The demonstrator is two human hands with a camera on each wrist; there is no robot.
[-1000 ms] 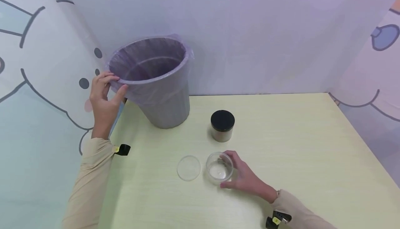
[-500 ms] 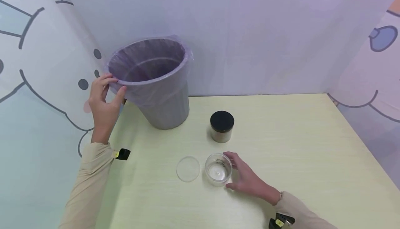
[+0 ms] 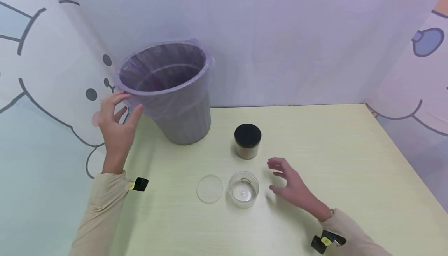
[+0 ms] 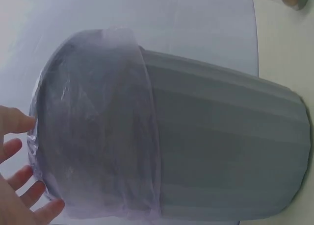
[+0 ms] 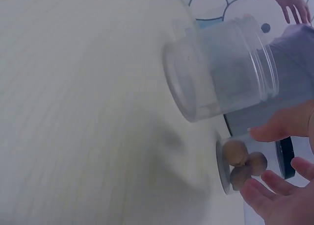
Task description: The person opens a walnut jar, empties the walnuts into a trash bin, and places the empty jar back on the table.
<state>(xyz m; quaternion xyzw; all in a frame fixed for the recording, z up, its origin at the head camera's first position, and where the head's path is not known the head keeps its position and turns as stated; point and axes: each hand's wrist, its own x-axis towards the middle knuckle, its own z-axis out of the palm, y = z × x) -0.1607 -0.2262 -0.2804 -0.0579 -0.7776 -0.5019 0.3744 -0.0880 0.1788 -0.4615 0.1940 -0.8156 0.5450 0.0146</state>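
My left hand (image 3: 117, 126) is at the near left rim of a grey trash can (image 3: 185, 120) lined with a thin purple bag (image 4: 98, 122). Its fingers are loosely bent and the thumb stands apart; whether the fingertips touch the rim I cannot tell. To the right of a clear, lidless plastic jar (image 3: 244, 199), my right hand (image 3: 295, 188) hovers with fingers spread, holding nothing. Left of that jar a clear round lid (image 3: 210, 189) lies flat. Behind it stands a jar with a black lid (image 3: 247, 135); brown round nut-like things (image 5: 235, 153) show inside in the right wrist view.
All of these stand on a pale yellow table (image 3: 315, 143). A plain lilac curtain (image 3: 297, 46) hangs behind its back edge. Cartoon-printed cloth (image 3: 45, 139) closes off the left side, close to the trash can.
My right hand has let go of the clear jar and moved right, away from it. The left hand has loosened from the can's rim and lowered slightly.
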